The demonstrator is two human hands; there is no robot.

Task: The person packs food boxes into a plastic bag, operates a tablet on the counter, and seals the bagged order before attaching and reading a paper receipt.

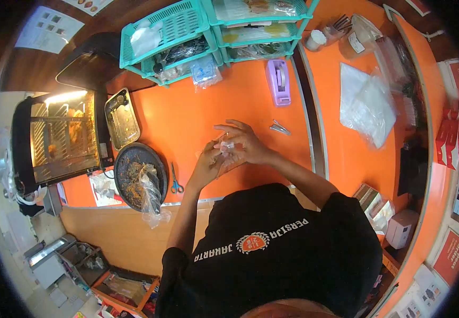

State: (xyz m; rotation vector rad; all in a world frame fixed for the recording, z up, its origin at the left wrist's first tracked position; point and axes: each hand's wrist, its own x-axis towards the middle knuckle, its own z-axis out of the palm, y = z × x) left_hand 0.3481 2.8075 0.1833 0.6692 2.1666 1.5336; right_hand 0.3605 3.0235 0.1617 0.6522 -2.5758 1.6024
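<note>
Plastic bag [228,155], small and clear, held over the orange counter [197,114] between both hands. Left hand [208,165] pinches its lower edge; right hand [243,142] grips the top, fingers spread. Scissors [176,180] lie just left of the hands. Round tray [134,172] with crumbs sits further left, beside the lit oven [60,140]. Purple tape dispenser [278,80] stands beyond.

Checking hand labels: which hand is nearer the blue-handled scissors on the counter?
Left. The left hand is just beside the scissors; the right hand is farther off, beyond the small plastic bag.
</note>
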